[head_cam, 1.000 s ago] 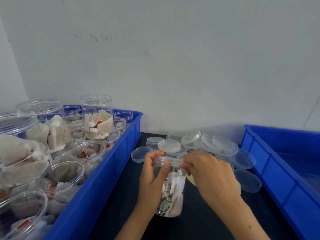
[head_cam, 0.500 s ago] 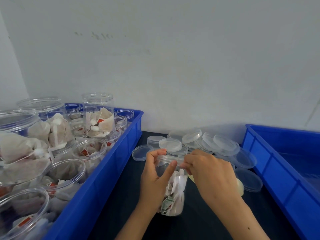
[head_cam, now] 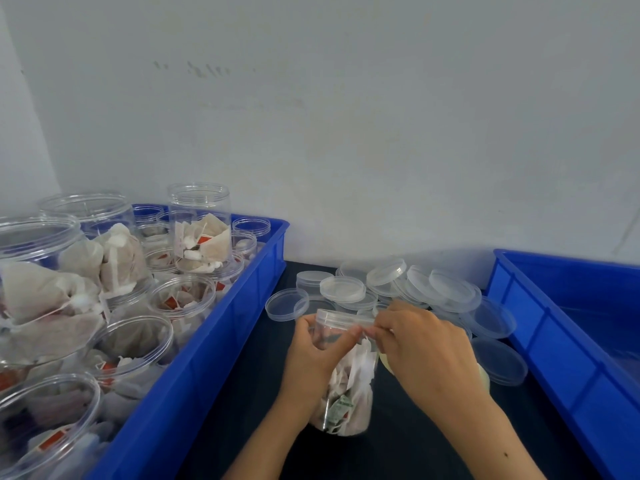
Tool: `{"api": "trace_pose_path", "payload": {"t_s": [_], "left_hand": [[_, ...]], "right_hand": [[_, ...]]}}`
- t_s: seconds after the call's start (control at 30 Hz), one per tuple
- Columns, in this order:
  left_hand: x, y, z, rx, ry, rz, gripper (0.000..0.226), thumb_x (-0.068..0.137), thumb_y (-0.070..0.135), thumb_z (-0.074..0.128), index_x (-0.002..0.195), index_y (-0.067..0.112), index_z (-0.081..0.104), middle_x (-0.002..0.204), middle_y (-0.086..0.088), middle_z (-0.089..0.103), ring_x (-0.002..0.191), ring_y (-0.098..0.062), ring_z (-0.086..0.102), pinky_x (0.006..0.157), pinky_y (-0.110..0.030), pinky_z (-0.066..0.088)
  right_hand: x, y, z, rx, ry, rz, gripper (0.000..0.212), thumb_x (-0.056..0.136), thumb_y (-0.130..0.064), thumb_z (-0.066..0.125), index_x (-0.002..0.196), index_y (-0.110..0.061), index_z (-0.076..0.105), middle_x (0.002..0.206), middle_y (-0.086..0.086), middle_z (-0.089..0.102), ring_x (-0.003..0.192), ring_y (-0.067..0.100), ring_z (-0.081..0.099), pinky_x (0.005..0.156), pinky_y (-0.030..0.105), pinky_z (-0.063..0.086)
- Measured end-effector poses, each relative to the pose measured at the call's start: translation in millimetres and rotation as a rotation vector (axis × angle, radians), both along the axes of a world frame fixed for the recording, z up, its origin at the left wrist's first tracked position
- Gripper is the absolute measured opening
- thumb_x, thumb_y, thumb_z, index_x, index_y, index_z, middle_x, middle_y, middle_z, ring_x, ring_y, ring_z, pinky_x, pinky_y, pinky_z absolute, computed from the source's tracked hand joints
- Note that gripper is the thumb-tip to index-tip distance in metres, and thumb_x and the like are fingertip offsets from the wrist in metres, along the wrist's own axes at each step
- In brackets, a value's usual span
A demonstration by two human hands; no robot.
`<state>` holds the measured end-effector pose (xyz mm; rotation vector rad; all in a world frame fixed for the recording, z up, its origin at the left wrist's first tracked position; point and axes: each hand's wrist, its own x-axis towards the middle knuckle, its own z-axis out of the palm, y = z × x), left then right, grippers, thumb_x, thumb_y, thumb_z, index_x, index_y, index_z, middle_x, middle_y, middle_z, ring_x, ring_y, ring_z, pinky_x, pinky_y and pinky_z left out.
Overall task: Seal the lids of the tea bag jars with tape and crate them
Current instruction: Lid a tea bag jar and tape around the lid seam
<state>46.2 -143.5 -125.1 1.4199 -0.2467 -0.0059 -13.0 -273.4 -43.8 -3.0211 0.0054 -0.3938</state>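
Clear lidded jar [head_cam: 346,386] gripped in my left hand [head_cam: 313,358]; right hand [head_cam: 420,344] pinching at its lid rim [head_cam: 346,317].

A left hand [head_cam: 311,358] grips a lidded tea bag jar [head_cam: 346,386] while the right hand [head_cam: 422,351] pinches at its lid [head_cam: 343,317], between two blue crates [head_cam: 221,344].

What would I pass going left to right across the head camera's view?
Left blue crate of open tea bag jars → left hand → held jar → right hand → right blue crate.
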Motion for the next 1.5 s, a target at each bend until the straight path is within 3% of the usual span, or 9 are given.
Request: {"api": "trace_pose_path", "payload": {"t_s": [0.17, 0.43, 0.67, 0.87, 0.93, 1.07, 1.17, 1.33, 1.5], "left_hand": [[2.6, 6.1, -4.0, 0.102, -0.067, 0.105, 0.08, 0.046, 0.057, 0.084, 0.112, 0.023, 0.055, 0.101, 0.005, 0.073, 0.094, -0.013, 0.07, 0.083, -0.039, 0.057], [8.9, 21.1, 0.2, -0.001, -0.025, 0.073, 0.078, 0.044, 0.048, 0.088, 0.112, 0.022, 0.058, 0.101, 0.011, 0.073, 0.093, -0.006, 0.069, 0.068, -0.015, 0.053], [6.9, 21.2, 4.0, -0.083, 0.038, -0.069, 0.074, 0.046, 0.044, 0.082, 0.111, 0.017, 0.059, 0.102, 0.001, 0.075, 0.091, -0.014, 0.072, 0.068, -0.018, 0.055], [6.9, 21.5, 1.2, -0.117, 0.05, -0.128, 0.071, 0.053, 0.038, 0.079, 0.116, 0.012, 0.059, 0.099, 0.0, 0.075, 0.089, -0.016, 0.073, 0.066, -0.017, 0.055], [7.7, 21.2, -2.1, -0.12, 0.048, -0.153, 0.068, 0.056, 0.038, 0.077, 0.117, 0.012, 0.058, 0.099, 0.0, 0.075, 0.088, -0.016, 0.073, 0.066, -0.017, 0.054], [8.1, 19.2, -7.4, -0.048, 0.046, -0.188, 0.055, 0.07, 0.043, 0.068, 0.118, 0.019, 0.06, 0.107, 0.001, 0.073, 0.097, -0.013, 0.071, 0.071, -0.016, 0.053], [2.9, 15.5, -4.0, 0.096, -0.017, -0.089, 0.046, 0.079, 0.057, 0.053, 0.119, 0.035, 0.057, 0.121, 0.008, 0.059, 0.108, -0.003, 0.061, 0.082, -0.016, 0.048], [-12.9, 2.8, 2.3, 0.374, -0.271, 0.379, 0.057, 0.083, 0.066, 0.024, 0.121, 0.029, 0.044, 0.106, 0.021, 0.054, 0.094, 0.009, 0.057, 0.067, -0.007, 0.044], [-8.4, 6.7, 6.7, 0.516, -0.136, 0.281, 0.101, 0.05, 0.09, 0.045, 0.134, 0.036, 0.036, 0.12, 0.02, 0.056, 0.108, -0.005, 0.057, 0.085, -0.027, 0.048]], "right_hand": [[-0.8, -11.9, -5.4, 0.19, 0.169, 0.009, 0.025, 0.104, -0.037, 0.031, 0.089, -0.031, 0.05, 0.08, -0.01, 0.054, 0.078, 0.013, 0.059, 0.074, 0.032, 0.05], [3.9, -24.3, -9.8, 0.471, 0.328, 0.1, 0.022, 0.104, -0.037, 0.03, 0.123, -0.047, 0.036, 0.073, 0.0, 0.057, 0.068, 0.015, 0.056, 0.081, 0.038, 0.051], [6.1, -27.7, -14.6, 0.38, 0.184, 0.129, 0.052, 0.104, -0.027, 0.037, 0.138, -0.064, 0.022, 0.049, -0.011, 0.049, 0.038, 0.001, 0.043, 0.048, 0.022, 0.04], [4.7, -15.8, -11.2, 0.34, 0.196, 0.128, 0.055, 0.105, -0.03, 0.033, 0.13, -0.073, 0.01, 0.124, -0.005, 0.063, 0.077, 0.008, 0.06, 0.08, 0.032, 0.053], [6.4, -15.7, -12.4, 0.313, 0.189, 0.117, 0.054, 0.104, -0.03, 0.034, 0.129, -0.073, 0.012, 0.121, -0.007, 0.064, 0.087, 0.012, 0.061, 0.082, 0.033, 0.053], [10.5, -17.7, -17.0, 0.275, 0.145, 0.06, 0.042, 0.104, -0.032, 0.035, 0.141, -0.052, 0.036, 0.073, -0.017, 0.045, 0.056, 0.001, 0.035, 0.067, 0.028, 0.041], [8.4, -11.4, -14.3, 0.253, 0.101, 0.042, 0.038, 0.104, -0.033, 0.034, 0.139, -0.045, 0.042, 0.087, -0.013, 0.057, 0.064, 0.005, 0.045, 0.075, 0.029, 0.047], [7.1, 6.6, -19.9, 0.194, 0.032, 0.004, 0.037, 0.105, -0.035, 0.031, 0.141, -0.037, 0.039, 0.105, -0.005, 0.068, 0.091, 0.016, 0.063, 0.077, 0.031, 0.049], [4.0, 11.8, -22.6, 0.195, 0.019, 0.036, 0.039, 0.103, -0.033, 0.033, 0.14, -0.04, 0.039, 0.105, -0.004, 0.069, 0.095, 0.019, 0.063, 0.08, 0.032, 0.049]]}}
